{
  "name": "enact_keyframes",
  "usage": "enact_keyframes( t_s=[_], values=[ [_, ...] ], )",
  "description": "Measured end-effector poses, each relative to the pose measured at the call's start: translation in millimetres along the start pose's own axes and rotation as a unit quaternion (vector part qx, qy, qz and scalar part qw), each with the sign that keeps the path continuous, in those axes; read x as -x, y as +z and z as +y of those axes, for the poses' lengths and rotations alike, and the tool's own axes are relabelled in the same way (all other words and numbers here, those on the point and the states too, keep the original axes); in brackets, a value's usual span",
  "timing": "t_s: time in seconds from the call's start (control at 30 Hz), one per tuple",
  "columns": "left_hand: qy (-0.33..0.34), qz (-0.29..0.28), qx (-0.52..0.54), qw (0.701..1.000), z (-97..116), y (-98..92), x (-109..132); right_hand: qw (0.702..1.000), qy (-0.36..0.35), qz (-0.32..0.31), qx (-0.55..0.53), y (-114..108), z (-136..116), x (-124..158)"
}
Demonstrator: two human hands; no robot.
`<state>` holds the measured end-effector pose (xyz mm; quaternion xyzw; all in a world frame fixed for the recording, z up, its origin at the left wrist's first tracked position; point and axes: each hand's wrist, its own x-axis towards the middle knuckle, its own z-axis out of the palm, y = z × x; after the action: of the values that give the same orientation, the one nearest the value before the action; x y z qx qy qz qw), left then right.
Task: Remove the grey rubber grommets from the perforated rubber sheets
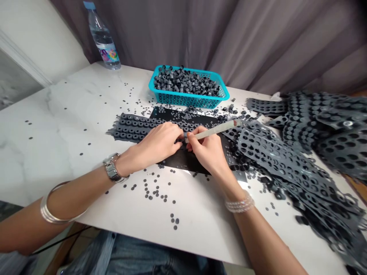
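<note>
A dark grey rubber sheet [132, 128] with rows of raised rings lies across a black mat [183, 159]. My left hand [160, 141] rests over the right part of this sheet, with its fingers curled down and gripping it. Beside it, my right hand [207, 147] is closed around a slim pale stick-like tool [216, 129] and holds it like a pen. The tool slants up to the right, and its lower tip meets the sheet between both hands. My fingers partly hide that spot.
Behind the mat stands a turquoise basket [187, 100] full of small grey rubber pieces. Punched rubber sheets [275, 152] are heaped at the right. Small black discs [155, 193] lie scattered over the white table [57, 152]. A water bottle [104, 42] stands at the back left, before a curtain.
</note>
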<state>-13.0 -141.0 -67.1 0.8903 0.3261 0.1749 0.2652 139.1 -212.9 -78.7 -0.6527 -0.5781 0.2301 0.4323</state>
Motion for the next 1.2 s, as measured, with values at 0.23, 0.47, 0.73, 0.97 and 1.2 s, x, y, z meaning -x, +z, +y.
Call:
enact_keyframes(
  t_s=[0.23,0.47,0.73,0.97,1.2],
  values=[
    [-0.038,0.068,0.113,0.991,7.5,-9.4,-0.7,0.995,-0.044,0.001,0.086,-0.1,-8.2,-1.5],
    [-0.205,0.155,0.424,0.869,-12.9,-42.4,3.7,1.0,0.014,0.007,-0.012,-0.1,3.1,-4.5],
    [-0.291,0.059,0.659,0.69,-13.2,-38.0,0.2,0.998,0.01,0.046,-0.028,-11.1,16.0,-4.1],
    [-0.284,0.032,0.722,0.63,-6.2,-37.0,2.6,0.995,-0.032,0.094,0.031,-11.9,15.3,-2.4],
    [-0.291,0.054,0.745,0.597,-0.8,-37.7,4.7,0.993,-0.013,0.115,0.023,-13.8,13.4,-3.1]
  ],
)
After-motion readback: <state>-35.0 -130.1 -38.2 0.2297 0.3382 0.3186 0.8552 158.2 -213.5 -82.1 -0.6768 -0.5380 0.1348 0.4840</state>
